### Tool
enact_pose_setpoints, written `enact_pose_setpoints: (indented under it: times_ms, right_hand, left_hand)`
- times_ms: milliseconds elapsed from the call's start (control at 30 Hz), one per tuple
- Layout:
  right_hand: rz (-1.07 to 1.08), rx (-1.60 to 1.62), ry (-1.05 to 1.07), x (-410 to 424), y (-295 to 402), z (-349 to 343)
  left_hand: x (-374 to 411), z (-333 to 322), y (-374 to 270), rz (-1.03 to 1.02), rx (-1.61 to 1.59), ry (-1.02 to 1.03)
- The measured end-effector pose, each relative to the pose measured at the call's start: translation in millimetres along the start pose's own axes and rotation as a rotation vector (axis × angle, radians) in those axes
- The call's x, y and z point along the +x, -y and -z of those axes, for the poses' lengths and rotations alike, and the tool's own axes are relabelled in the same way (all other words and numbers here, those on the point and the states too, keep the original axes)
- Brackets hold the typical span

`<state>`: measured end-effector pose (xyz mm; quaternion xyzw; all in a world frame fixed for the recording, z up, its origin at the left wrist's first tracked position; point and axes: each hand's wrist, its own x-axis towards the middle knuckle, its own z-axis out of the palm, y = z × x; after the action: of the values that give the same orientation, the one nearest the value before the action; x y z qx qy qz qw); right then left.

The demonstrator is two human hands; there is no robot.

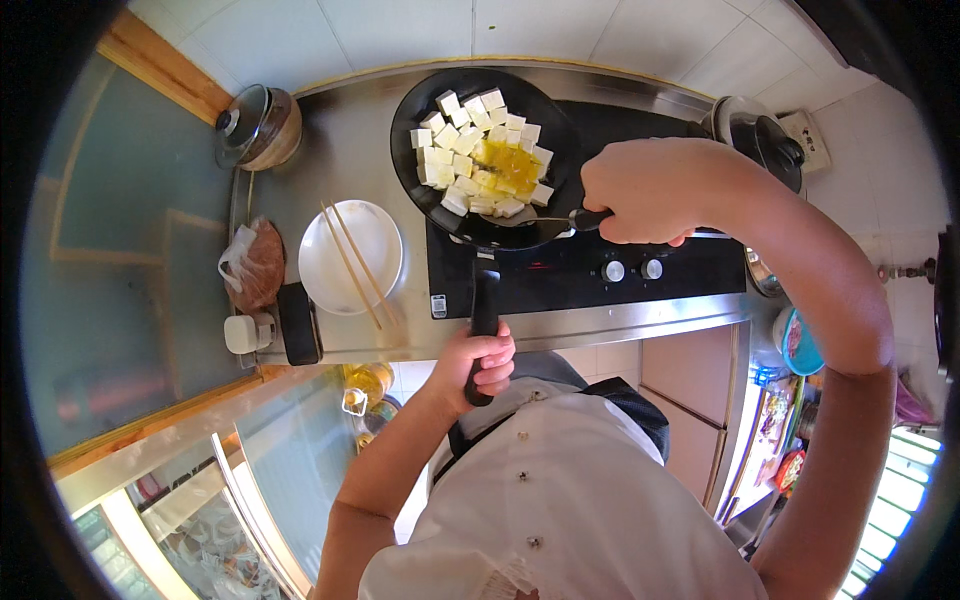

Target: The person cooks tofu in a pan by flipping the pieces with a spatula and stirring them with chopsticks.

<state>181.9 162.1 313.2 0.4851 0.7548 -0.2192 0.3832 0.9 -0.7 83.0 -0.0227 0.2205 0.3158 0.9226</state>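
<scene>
My left hand is wrapped around the black handle of a wok. White tofu cubes lie in the wok, with yellow beaten egg over those at the middle right. In my right hand is the dark handle of a metal spatula. Its blade rests low inside the wok, at the near edge of the tofu, and is partly covered by cubes. Beneath the wok is a black glass cooktop with two silver knobs and a red-lit display.
A white plate with wooden chopsticks across it sits left of the cooktop. Farther left are a phone, a white-lidded jar, a bagged brown item and a glass-lidded pot. Another lidded pot stands right.
</scene>
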Motion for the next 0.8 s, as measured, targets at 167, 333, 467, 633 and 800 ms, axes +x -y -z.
enact_pose_setpoints:
  times_ms: [167, 333, 467, 633, 800]
  right_hand:
    - [0.013, -0.009, 0.002, -13, 0, -7]
    - [0.028, 0.031, 0.015, -9, 11, 1]
    - [0.064, 0.033, 0.049, -9, 4, 6]
    - [0.078, 0.088, 0.061, -8, -10, 13]
    - [0.086, 0.139, 0.037, -8, -37, 4]
  left_hand:
    - [12, -2, 16, -0.058, 0.028, -0.021]
    - [25, 1, 28, -0.091, 0.024, -0.011]
    - [30, -2, 30, -0.123, 0.013, -0.022]
    - [30, 0, 29, -0.118, 0.023, -0.025]
    - [27, -3, 28, -0.111, 0.043, -0.035]
